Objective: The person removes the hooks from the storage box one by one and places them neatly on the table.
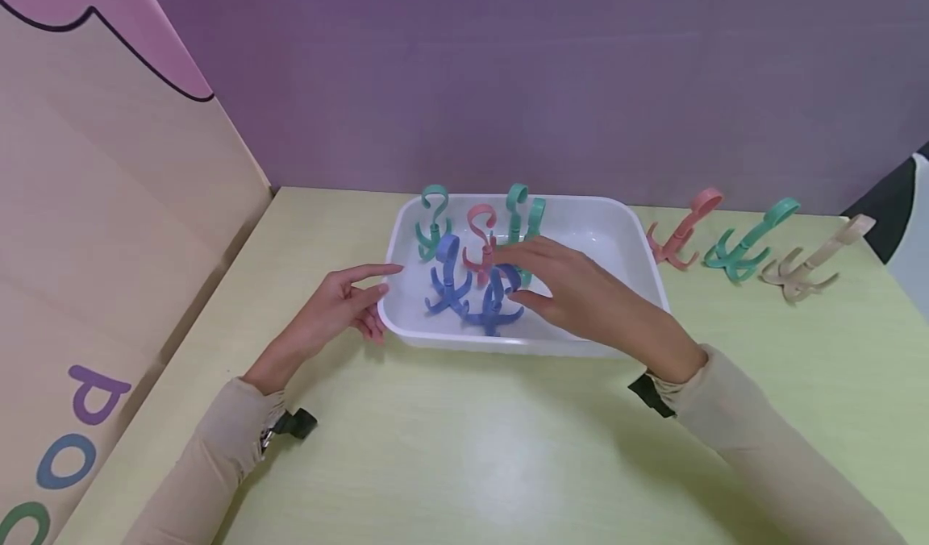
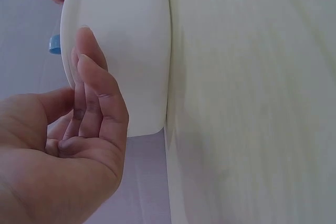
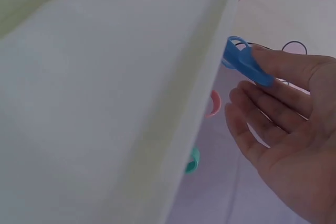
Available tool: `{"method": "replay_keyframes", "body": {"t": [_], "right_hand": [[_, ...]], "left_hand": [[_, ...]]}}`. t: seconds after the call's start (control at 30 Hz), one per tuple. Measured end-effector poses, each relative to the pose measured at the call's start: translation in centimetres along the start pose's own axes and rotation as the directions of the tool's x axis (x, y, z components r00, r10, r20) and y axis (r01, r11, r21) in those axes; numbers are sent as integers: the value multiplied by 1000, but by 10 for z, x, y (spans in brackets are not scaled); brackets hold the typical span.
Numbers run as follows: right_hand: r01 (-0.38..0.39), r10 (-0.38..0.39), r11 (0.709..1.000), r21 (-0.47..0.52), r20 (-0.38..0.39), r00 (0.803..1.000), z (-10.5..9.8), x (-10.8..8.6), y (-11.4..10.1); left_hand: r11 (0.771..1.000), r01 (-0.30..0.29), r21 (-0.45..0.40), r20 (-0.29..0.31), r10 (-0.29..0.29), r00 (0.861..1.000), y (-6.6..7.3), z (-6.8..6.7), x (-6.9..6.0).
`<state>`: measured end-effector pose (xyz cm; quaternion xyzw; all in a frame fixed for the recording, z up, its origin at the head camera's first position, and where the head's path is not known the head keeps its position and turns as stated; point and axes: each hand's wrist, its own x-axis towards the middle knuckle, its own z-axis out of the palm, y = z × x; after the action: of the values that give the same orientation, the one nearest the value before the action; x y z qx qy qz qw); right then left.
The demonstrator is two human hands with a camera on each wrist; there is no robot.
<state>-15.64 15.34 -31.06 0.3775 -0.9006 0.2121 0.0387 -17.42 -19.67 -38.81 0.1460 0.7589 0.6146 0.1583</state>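
1. Your pale, yellow-green desk (image 1: 501, 448) fills the lower half of the head view, its wood grain faint, a soft glare at lower centre.
2. A purple partition (image 1: 508, 85) spans the top of the frame. At left, a cream panel (image 1: 109, 190) carries a pink patch (image 1: 131, 21) edged in black and coloured letters (image 1: 102, 380). A black-and-white object (image 1: 910, 222) enters at right.
3. At centre, your white tray (image 1: 610, 247) rests on the desk holding green, pink and blue hooks.
4. Your right grip (image 1: 581, 291), thumb and forefinger close together, pinches the curved top of a blue hook (image 1: 493, 311), inside the tray's near side.
5. Your left grip (image 1: 341, 307) loosely holds the tray's left rim, thumb over the edge, fingers bent outside.
6. Right of the tray, a pink hook (image 1: 678, 239), a green hook (image 1: 743, 247) and a beige hook (image 1: 806, 271) line the desk.
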Motion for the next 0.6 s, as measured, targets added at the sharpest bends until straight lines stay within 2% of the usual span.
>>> {"method": "replay_keyframes", "body": {"t": [0.43,0.6], "right_hand": [[-36,39,999,33,-106,994,-5,-14,1],[-3,8,999,34,-155,988,-7,-18,3]], "left_hand": [[1000,-3,-10,-4,3,1000,2,1,0],[1000,4,-3,-7,-4,1000,2,1,0]]}}
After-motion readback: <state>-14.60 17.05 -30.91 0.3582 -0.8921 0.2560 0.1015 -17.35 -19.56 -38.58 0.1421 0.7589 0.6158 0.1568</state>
